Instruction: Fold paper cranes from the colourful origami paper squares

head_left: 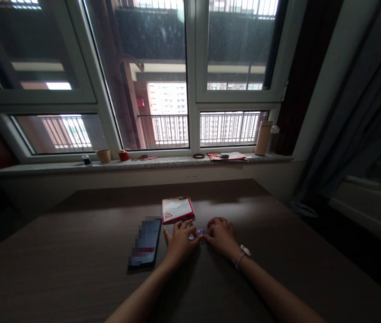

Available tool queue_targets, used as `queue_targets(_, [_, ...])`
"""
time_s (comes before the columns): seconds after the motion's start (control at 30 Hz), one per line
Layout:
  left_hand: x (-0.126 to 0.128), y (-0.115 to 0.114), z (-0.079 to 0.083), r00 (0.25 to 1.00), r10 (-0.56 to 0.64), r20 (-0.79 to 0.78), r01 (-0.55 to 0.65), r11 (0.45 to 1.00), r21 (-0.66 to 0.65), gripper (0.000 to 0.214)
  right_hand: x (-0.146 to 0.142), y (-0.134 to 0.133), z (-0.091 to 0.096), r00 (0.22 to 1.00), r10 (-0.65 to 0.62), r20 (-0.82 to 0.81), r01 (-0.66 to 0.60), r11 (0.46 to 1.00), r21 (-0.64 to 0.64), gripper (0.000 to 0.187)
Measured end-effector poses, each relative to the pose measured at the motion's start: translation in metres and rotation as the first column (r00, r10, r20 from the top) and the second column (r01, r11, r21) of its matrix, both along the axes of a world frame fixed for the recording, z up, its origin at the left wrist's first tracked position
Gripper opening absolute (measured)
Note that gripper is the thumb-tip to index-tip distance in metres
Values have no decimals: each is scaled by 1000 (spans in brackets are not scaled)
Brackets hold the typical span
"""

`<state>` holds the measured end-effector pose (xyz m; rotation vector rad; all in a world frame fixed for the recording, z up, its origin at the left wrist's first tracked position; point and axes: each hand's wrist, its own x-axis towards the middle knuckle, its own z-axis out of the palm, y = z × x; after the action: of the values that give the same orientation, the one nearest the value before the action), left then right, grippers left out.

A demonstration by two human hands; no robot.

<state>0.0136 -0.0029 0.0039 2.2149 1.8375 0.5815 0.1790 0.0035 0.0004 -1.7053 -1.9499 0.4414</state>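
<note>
Close together over the brown table [85, 251], both hands pinch a small white and purple patterned piece [201, 233]. What kind of thing it is, I cannot make out. My left hand [181, 240] grips its left side between thumb and fingertips, the other fingers curled. On the right side, my right hand [222, 237] pinches it with thumb and index finger; a light bracelet [242, 255] circles that wrist. Just beyond my left hand lies a stack of red-edged printed cards or booklets [177, 209]. A dark smartphone [146, 242] rests left of that hand, its screen partly blurred out.
Along the stone windowsill [173, 161] stand a paper cup [103, 156], a small dark bottle [86, 159], a red-and-gold container [123, 155] and a tan thermos [263, 138]. A dark ring [199, 156] and red-edged papers [227, 156] lie there too. A curtain [355, 94] hangs at right.
</note>
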Motion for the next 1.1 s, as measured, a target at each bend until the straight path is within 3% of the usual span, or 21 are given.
queue_targets(0.27, [0,0,-2,1000,0,5,0,1000,1,14,1,0,-4,1000,4,11,-4,1000,10,21])
queue_targets(0.57, [0,-1,-1,1000,0,11,0,1000,-3,15,6,-8,-8,994,91,64,-95,994,51,18])
queue_targets(1.1, [1,-1,-1,1000,-18,3,18,1000,-22,15,11,3,-7,997,78,30,-79,995,56,22])
